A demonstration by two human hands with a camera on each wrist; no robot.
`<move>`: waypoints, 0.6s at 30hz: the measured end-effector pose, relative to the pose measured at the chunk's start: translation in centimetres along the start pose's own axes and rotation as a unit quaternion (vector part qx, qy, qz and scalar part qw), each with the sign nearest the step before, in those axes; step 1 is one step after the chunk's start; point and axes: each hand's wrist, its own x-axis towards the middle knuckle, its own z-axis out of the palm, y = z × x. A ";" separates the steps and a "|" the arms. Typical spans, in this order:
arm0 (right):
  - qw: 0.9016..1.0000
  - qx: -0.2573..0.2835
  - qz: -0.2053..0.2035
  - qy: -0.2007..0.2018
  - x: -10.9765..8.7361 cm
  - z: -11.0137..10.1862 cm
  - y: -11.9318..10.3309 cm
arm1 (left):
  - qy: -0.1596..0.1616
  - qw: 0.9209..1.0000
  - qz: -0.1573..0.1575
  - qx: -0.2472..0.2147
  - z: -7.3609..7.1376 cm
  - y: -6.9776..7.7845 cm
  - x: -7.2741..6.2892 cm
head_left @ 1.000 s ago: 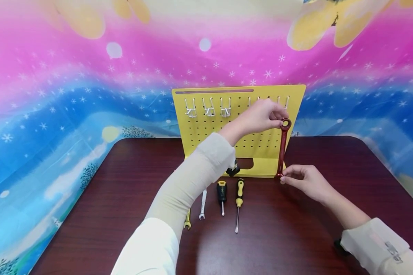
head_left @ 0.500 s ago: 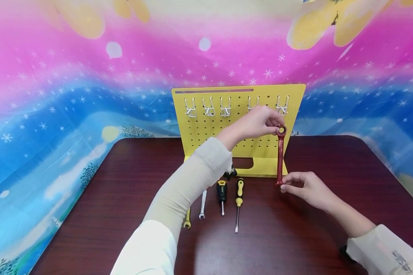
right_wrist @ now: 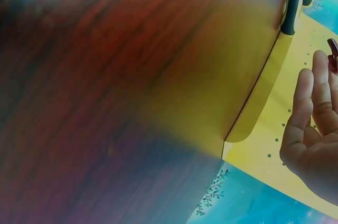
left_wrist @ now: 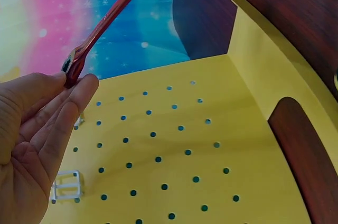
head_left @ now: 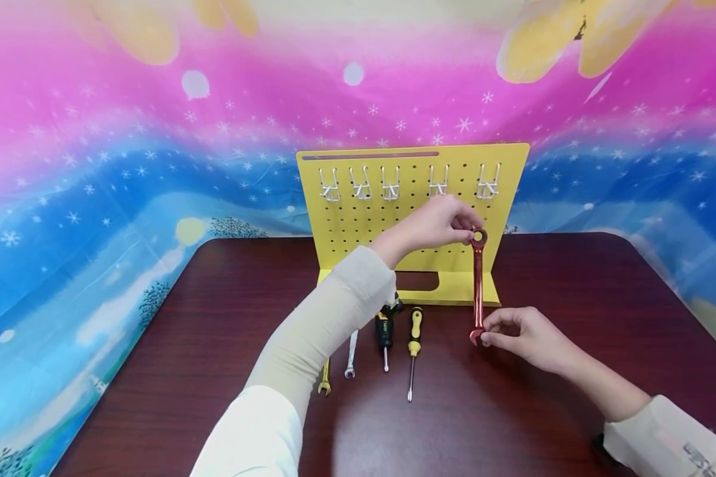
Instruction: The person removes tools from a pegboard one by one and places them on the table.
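I pinch the red wrench [head_left: 478,285] upright by its ends, left hand [head_left: 438,224] on the ring, right hand [head_left: 522,334] below, so such light fingertip holds could let it slip onto the table [head_left: 573,291]

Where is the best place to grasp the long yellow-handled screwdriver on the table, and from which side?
Take the long yellow-handled screwdriver by its thick yellow-and-black handle, coming from above. It lies flat with the handle toward the pegboard, and the black-handled screwdriver lies close on one side, so a top grip probably fits best.
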 end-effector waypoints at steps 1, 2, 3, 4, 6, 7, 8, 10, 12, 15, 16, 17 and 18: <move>1.000 0.002 0.002 -0.005 0.0 0.0 0.0 | -0.001 1.000 -0.002 -0.003 0.1 -0.1 0.0; 1.000 0.004 0.005 -0.010 -0.1 0.1 -0.1 | -0.002 1.000 -0.003 -0.004 0.2 -0.3 -0.1; 1.000 0.007 0.008 -0.015 -0.1 0.2 -0.1 | -0.005 1.000 -0.007 -0.006 0.3 -0.4 -0.2; 1.000 0.009 0.012 -0.020 -0.2 0.2 -0.2 | -0.006 1.000 -0.008 -0.008 0.4 -0.5 -0.3; 0.999 0.012 0.020 -0.032 -0.2 0.3 -0.2 | -0.010 1.000 -0.012 -0.006 0.5 -0.7 -0.4; 0.999 0.013 0.023 -0.038 -0.2 0.3 -0.3 | -0.012 1.000 -0.013 -0.006 0.6 -0.9 -0.5; 0.999 0.015 0.026 -0.043 -0.2 0.3 -0.3 | -0.014 1.000 -0.015 -0.007 0.6 -1.0 -0.6; 0.998 0.015 0.029 -0.052 -0.3 0.4 -0.4 | -0.015 1.000 -0.012 -0.011 0.8 -1.3 -0.8; 0.998 0.018 0.025 -0.059 -0.4 0.6 -0.5 | -0.014 1.000 -0.010 -0.015 1.0 -1.6 -1.0; 0.997 0.024 0.014 -0.068 -0.6 0.8 -0.7 | -0.013 1.000 -0.005 -0.023 1.4 -1.9 -1.3; 0.997 0.027 0.013 -0.072 -0.7 0.9 -0.7 | -0.014 1.000 -0.005 -0.025 1.5 -2.1 -1.4; 0.997 0.028 0.011 -0.076 -0.7 1.0 -0.7 | -0.017 0.999 -0.008 -0.026 1.6 -2.2 -1.5; 0.996 0.029 0.011 -0.080 -0.8 1.1 -0.7 | -0.020 0.999 -0.010 -0.026 1.8 -2.2 -1.5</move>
